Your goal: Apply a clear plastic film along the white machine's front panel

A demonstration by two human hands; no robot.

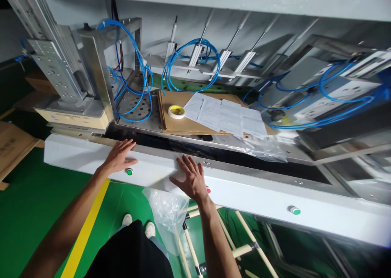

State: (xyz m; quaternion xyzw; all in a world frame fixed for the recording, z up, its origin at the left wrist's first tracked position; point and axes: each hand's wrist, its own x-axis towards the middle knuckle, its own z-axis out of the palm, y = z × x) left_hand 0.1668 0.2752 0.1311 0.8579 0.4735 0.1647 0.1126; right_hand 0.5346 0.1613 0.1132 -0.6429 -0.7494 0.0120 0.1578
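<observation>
My left hand (119,157) lies flat with fingers stretched out on the white front ledge (79,156) of a machine, just above a green button (129,171). My right hand (191,178) rests flat and open on the same ledge, pressing on the top of a clear plastic bag (166,213) that hangs down over the edge. A red button (208,190) shows beside my right wrist. Neither hand holds anything.
On the machine bed lie a cardboard sheet (180,123), a roll of yellow tape (176,111), printed papers (226,115) and clear plastic film (262,147). Blue hoses (134,66) loop above. A second green button (295,210) sits right. Cardboard boxes (12,145) stand left on the green floor.
</observation>
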